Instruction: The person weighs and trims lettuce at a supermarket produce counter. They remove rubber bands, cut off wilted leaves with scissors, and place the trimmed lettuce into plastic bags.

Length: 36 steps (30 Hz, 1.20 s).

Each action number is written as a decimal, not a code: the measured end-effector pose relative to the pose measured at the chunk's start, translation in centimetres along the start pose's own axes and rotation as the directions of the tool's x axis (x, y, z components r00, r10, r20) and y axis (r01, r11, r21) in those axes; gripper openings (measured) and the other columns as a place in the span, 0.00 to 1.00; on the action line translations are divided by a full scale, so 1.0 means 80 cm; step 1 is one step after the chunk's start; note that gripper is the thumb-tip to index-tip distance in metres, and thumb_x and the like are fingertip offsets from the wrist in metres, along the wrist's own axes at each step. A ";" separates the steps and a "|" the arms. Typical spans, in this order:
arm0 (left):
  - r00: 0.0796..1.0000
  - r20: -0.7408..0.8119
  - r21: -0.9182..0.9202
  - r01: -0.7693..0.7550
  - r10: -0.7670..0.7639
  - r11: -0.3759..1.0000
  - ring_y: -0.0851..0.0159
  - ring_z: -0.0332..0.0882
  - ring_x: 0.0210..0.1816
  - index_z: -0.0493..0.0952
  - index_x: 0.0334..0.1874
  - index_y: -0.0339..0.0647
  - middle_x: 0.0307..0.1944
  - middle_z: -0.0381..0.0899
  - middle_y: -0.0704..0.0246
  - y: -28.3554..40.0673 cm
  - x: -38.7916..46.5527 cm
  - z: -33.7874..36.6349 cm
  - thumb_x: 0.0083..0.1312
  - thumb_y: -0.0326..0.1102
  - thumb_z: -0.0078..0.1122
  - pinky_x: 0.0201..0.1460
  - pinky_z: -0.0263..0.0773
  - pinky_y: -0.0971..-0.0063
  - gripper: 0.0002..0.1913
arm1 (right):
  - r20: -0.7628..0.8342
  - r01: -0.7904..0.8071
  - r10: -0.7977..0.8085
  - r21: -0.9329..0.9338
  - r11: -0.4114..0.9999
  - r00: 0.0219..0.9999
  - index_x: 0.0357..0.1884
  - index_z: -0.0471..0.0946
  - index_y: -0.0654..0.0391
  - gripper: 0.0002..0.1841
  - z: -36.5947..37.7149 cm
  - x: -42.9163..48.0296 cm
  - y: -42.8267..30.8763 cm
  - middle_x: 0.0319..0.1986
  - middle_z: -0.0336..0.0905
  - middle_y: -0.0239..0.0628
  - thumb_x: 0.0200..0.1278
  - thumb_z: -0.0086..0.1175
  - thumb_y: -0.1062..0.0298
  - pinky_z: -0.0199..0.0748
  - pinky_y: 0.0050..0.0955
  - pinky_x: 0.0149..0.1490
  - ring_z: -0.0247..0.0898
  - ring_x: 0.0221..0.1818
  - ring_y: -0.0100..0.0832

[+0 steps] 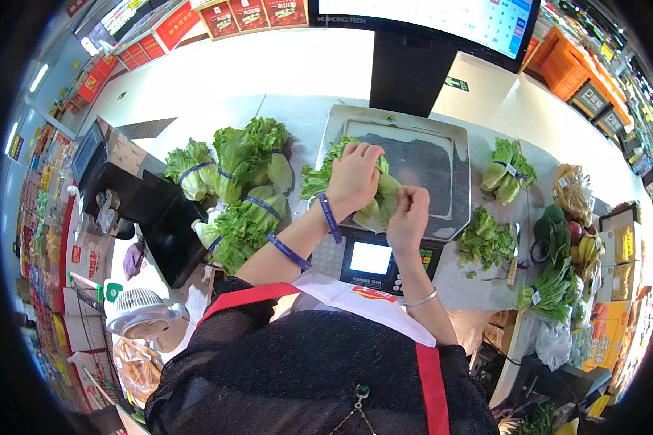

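Note:
A head of green leaf lettuce lies over the front left of a metal scale platform. My left hand grips it from above, around the leaves. At its pale stem end, my right hand has its fingers curled against an outer leaf; what lies inside them is hidden. Two purple tie bands, one at the wrist and one on the forearm, circle my left arm. Several banded lettuce heads are piled left of the scale.
A lit scale display sits below the platform, with a large screen on a black post behind. At right are a banded lettuce, loose leaves, a knife and bagged produce. A black machine stands left.

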<state>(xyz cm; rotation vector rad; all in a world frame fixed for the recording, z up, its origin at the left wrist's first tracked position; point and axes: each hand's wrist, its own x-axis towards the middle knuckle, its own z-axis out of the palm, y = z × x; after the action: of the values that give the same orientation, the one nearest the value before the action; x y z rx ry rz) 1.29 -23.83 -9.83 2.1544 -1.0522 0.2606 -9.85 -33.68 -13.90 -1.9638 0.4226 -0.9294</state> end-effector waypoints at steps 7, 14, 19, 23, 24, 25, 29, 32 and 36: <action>0.993 -0.115 -0.139 -0.010 -0.006 0.990 0.50 0.70 0.45 0.73 0.44 0.37 0.38 0.76 0.60 -0.020 -0.002 -0.006 0.58 0.23 0.52 0.51 0.65 0.61 0.12 | -0.430 0.129 -0.155 -0.089 0.988 0.889 0.44 0.73 0.65 0.07 -0.121 0.025 0.045 0.37 0.72 0.37 0.72 0.49 0.72 0.67 0.26 0.45 0.67 0.40 0.29; 0.924 -0.305 -0.049 -0.259 0.232 0.965 0.49 0.70 0.49 0.72 0.39 0.40 0.46 0.76 0.60 -0.008 -0.058 -0.007 0.53 0.23 0.57 0.54 0.65 0.57 0.11 | 0.057 -0.126 0.147 -0.276 0.953 0.987 0.51 0.77 0.59 0.20 -0.171 0.032 0.045 0.44 0.73 0.43 0.55 0.66 0.70 0.70 0.35 0.53 0.69 0.44 0.39; 0.927 -0.233 -0.013 -0.306 0.295 0.952 0.45 0.69 0.56 0.71 0.40 0.39 0.57 0.72 0.56 -0.001 -0.107 -0.026 0.57 0.23 0.59 0.63 0.61 0.56 0.10 | 0.568 -0.199 0.152 0.022 0.980 0.809 0.62 0.68 0.61 0.31 -0.060 -0.020 0.003 0.50 0.72 0.43 0.56 0.67 0.67 0.72 0.35 0.54 0.71 0.50 0.37; 0.905 -0.418 0.021 0.091 -0.074 0.996 0.46 0.65 0.59 0.69 0.49 0.39 0.58 0.65 0.55 0.018 -0.164 -0.037 0.56 0.26 0.64 0.65 0.58 0.55 0.19 | 0.460 -0.304 0.186 0.196 0.932 0.868 0.62 0.69 0.58 0.32 -0.036 -0.017 -0.020 0.55 0.71 0.44 0.53 0.65 0.77 0.70 0.35 0.58 0.70 0.55 0.40; 0.872 -0.414 -0.286 0.147 -0.260 0.947 0.53 0.67 0.58 0.66 0.56 0.38 0.57 0.63 0.56 0.017 -0.167 -0.036 0.59 0.27 0.65 0.60 0.66 0.61 0.24 | 0.395 -0.143 0.077 0.141 0.980 0.915 0.62 0.69 0.58 0.33 -0.035 -0.020 -0.028 0.54 0.71 0.45 0.51 0.65 0.79 0.69 0.37 0.59 0.70 0.55 0.43; 0.757 -0.087 -0.708 0.410 -0.647 0.575 0.61 0.70 0.55 0.63 0.61 0.39 0.62 0.61 0.61 0.021 -0.177 -0.038 0.65 0.37 0.64 0.51 0.73 0.68 0.26 | 0.358 -0.039 0.017 0.055 0.998 0.934 0.61 0.69 0.57 0.33 -0.035 -0.026 -0.038 0.54 0.71 0.46 0.48 0.64 0.81 0.67 0.38 0.60 0.69 0.56 0.45; 0.761 0.335 -0.939 0.218 -0.556 -0.267 0.55 0.70 0.63 0.59 0.71 0.44 0.64 0.69 0.62 0.021 -0.192 -0.057 0.58 0.71 0.57 0.64 0.70 0.56 0.47 | 0.337 0.613 -0.632 0.175 0.770 0.698 0.62 0.72 0.47 0.36 -0.023 -0.067 -0.080 0.58 0.69 0.43 0.42 0.62 0.75 0.59 0.47 0.64 0.63 0.61 0.46; 0.803 0.288 -0.939 0.129 -0.522 -0.320 0.49 0.68 0.65 0.57 0.73 0.43 0.68 0.65 0.56 0.013 -0.185 -0.084 0.51 0.79 0.53 0.68 0.64 0.52 0.56 | 0.436 0.548 -0.719 0.465 0.695 0.542 0.63 0.71 0.44 0.33 -0.028 -0.083 -0.099 0.67 0.62 0.43 0.51 0.65 0.67 0.56 0.48 0.66 0.59 0.67 0.44; 0.914 0.208 -0.805 -0.043 -0.349 -0.592 0.47 0.66 0.66 0.55 0.74 0.47 0.69 0.61 0.53 0.004 -0.157 -0.090 0.58 0.76 0.47 0.68 0.63 0.48 0.50 | 0.332 0.558 -0.697 0.427 0.712 0.635 0.62 0.70 0.49 0.35 -0.033 -0.080 -0.116 0.63 0.60 0.47 0.49 0.71 0.59 0.57 0.49 0.66 0.54 0.67 0.53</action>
<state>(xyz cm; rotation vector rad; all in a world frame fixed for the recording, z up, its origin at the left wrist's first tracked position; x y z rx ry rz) -6.16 -11.44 -10.20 0.2298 -0.1644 -0.5725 -16.65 -26.27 -8.13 -1.9898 -0.7234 -0.8126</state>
